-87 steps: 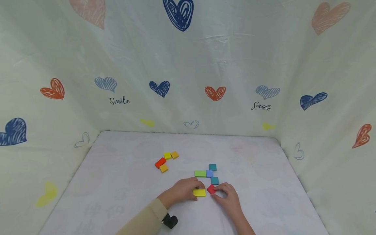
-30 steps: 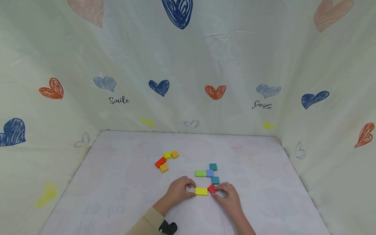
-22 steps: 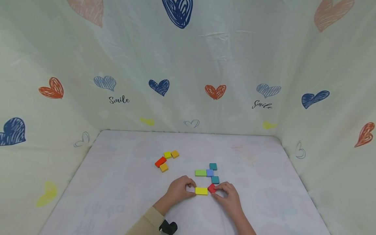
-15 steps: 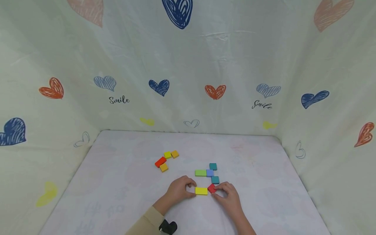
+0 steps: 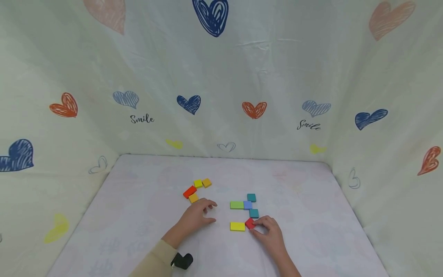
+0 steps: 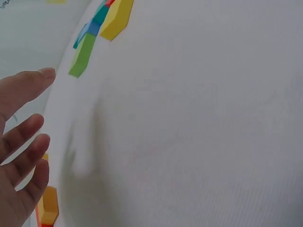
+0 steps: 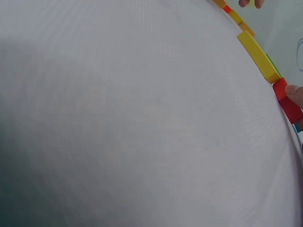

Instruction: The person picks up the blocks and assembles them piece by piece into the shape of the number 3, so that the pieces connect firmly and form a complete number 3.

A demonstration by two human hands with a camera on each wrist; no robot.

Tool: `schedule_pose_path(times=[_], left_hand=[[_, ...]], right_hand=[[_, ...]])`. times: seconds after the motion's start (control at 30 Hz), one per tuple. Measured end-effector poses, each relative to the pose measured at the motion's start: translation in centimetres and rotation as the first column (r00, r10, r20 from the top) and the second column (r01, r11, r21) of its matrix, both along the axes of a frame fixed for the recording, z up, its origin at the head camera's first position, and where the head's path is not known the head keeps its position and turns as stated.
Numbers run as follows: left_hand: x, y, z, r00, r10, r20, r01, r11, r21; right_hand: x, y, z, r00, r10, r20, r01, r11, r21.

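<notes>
My right hand (image 5: 268, 232) pinches a red block (image 5: 250, 223) between thumb and forefinger on the table. The red block lies turned at the right end of a yellow block (image 5: 237, 226). My left hand (image 5: 192, 218) holds nothing; its fingers are spread apart left of the yellow block and just in front of an orange block (image 5: 193, 197). Behind the yellow block lie a light green block (image 5: 237, 205), a blue block (image 5: 247, 205) and two teal blocks (image 5: 254, 213). In the left wrist view, thumb and fingers stand apart with a gap between them.
Near the left hand, a red-orange block (image 5: 189, 192), a small yellow block (image 5: 198, 184) and another orange block (image 5: 206, 182) touch in a bent row. A white cloth covers the table (image 5: 297, 196). Behind it hangs a curtain (image 5: 221, 69) printed with hearts.
The left hand slid the yellow block right against the red block, let go of it and moved left towards the orange blocks. The right hand stays on the red block.
</notes>
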State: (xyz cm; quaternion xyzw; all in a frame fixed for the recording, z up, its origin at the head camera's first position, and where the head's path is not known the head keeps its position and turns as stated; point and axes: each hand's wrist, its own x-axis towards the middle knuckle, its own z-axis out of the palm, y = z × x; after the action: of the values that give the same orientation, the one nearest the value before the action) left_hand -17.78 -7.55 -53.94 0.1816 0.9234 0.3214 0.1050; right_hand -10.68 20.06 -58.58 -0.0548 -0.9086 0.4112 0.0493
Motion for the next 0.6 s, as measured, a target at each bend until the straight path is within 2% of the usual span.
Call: schedule_pose_path(times=[0.2, 0.37, 0.5, 0.6], left_hand=[[-1.0, -2.4, 0.3, 0.997, 0.077, -0.023, -0.077, 0.997, 0.011], [-1.6, -4.1, 0.1, 0.988, 0.122, -0.09, -0.125, 0.992, -0.028], [-2.0, -5.0, -0.1, 0.98, 0.131, -0.151, -0.141, 0.988, -0.06], [-2.3, -5.4, -0.3, 0.977, 0.139, -0.161, -0.153, 0.985, -0.083]], right_hand=[[0.0, 0.1, -0.2, 1.0, -0.002, 0.002, 0.002, 1.0, 0.004], [0.0, 0.1, -0.2, 1.0, -0.002, -0.006, 0.002, 1.0, 0.005], [0.0, 0.0, -0.1, 1.0, -0.002, -0.018, 0.002, 1.0, 0.004], [0.0, 0.0, -0.1, 1.0, -0.004, -0.017, 0.004, 1.0, 0.003]])
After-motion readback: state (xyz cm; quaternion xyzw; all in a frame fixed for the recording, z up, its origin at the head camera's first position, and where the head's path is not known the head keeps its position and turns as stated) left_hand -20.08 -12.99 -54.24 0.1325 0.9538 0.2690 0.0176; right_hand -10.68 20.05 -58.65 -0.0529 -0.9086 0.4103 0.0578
